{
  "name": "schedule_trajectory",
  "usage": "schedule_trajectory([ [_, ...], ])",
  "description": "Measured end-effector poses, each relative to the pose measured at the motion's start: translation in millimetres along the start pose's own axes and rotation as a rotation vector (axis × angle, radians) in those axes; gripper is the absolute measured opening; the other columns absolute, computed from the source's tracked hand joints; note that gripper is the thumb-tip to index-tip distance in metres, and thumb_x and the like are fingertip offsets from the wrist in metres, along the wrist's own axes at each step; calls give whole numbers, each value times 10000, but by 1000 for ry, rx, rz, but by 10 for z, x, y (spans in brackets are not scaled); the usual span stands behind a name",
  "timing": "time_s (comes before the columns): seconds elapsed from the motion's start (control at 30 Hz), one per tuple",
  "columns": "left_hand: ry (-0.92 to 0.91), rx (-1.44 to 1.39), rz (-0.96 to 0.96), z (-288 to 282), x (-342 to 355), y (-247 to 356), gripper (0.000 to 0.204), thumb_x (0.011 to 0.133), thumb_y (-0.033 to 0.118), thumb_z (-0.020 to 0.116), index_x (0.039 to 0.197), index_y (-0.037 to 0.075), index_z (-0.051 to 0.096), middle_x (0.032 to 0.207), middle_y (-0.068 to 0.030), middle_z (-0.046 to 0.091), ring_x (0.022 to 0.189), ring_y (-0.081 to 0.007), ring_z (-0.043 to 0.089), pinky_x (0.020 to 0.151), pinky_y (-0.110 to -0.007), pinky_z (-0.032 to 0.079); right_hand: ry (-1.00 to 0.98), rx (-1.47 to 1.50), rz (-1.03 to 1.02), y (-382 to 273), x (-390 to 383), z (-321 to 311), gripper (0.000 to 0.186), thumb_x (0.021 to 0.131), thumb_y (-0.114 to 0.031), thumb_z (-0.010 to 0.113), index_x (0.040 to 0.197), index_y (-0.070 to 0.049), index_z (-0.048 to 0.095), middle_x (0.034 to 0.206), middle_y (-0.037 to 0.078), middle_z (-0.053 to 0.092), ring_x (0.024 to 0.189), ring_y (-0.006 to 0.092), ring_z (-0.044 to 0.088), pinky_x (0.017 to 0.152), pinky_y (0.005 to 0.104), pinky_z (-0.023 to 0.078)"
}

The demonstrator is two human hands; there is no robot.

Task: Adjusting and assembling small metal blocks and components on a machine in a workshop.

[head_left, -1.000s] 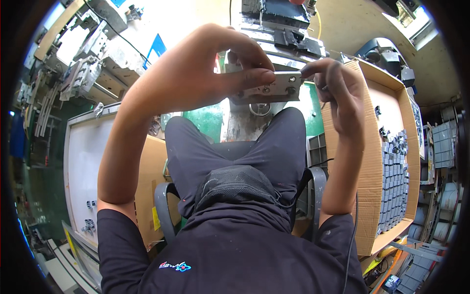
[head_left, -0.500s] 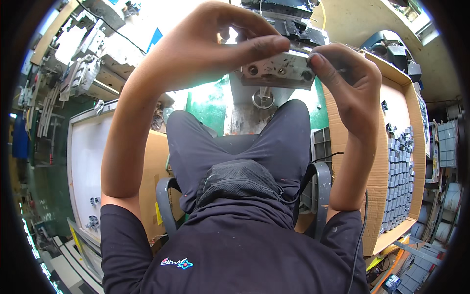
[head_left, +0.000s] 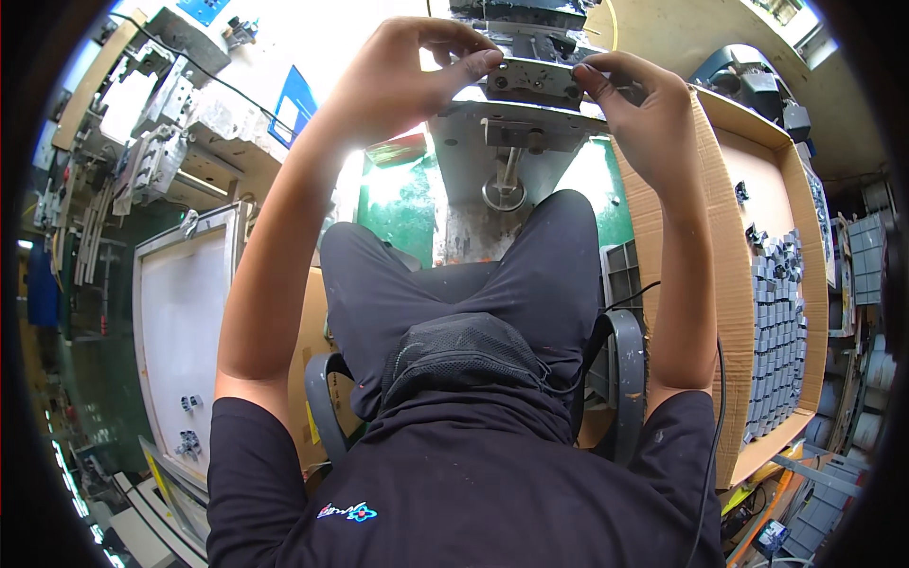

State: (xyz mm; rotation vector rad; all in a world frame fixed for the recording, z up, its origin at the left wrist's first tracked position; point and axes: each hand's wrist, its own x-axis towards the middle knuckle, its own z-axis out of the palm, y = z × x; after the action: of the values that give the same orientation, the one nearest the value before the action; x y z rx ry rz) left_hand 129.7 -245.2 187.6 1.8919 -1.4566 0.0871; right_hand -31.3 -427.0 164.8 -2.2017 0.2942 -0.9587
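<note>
A grey metal block (head_left: pixel 538 83) with several round holes in its front face sits at the machine (head_left: pixel 535 17) at the top of the view. At the block's left end is my left hand (head_left: pixel 426 74), its thumb and fingertips closed on the upper corner. My right hand (head_left: pixel 642 102) grips the opposite end, thumb against the side and fingers curled behind. The fingertips behind the block are partly hidden. Below the block lies a metal machine plate (head_left: pixel 464 123), with a round handle (head_left: pixel 504 194) under it.
On the right stands an open cardboard box (head_left: pixel 701 275) with rows of small grey parts (head_left: pixel 776 331). A white-topped tray (head_left: pixel 180 331) at left carries a few small dark parts. Metal fixtures (head_left: pixel 156 161) crowd the far left bench. A chair armrest (head_left: pixel 625 379) flanks me.
Both hands have carried the metal block farther away, toward the machine. The plate and the part beneath the block now show, and the block appears smaller.
</note>
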Motion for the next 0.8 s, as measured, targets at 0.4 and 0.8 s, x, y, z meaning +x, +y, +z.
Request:
schedule_trajectory([
  [0.4, -53, -131, -87, 86, 25, -15, 296, 881, 281, 671, 1046, 37, 696, 843, -50, 641, 767, -97, 600, 645, -255, 584, -14, -49, -11, 71, 28, 6, 191, 831, -217, 722, 924, -50, 712, 699, 68, 676, 617, 112, 607, 567, 260, 463],
  [0.8, -43, -175, -92, 67, 74, 29, 288, 872, 267, 676, 1012, 17, 706, 822, -74, 668, 754, -119, 586, 661, -273, 504, -41, -112, 58, 92, 28, 14, 241, 866, -256, 687, 973, -40, 701, 781, 51, 685, 778, 115, 671, 650, 247, 544],
])
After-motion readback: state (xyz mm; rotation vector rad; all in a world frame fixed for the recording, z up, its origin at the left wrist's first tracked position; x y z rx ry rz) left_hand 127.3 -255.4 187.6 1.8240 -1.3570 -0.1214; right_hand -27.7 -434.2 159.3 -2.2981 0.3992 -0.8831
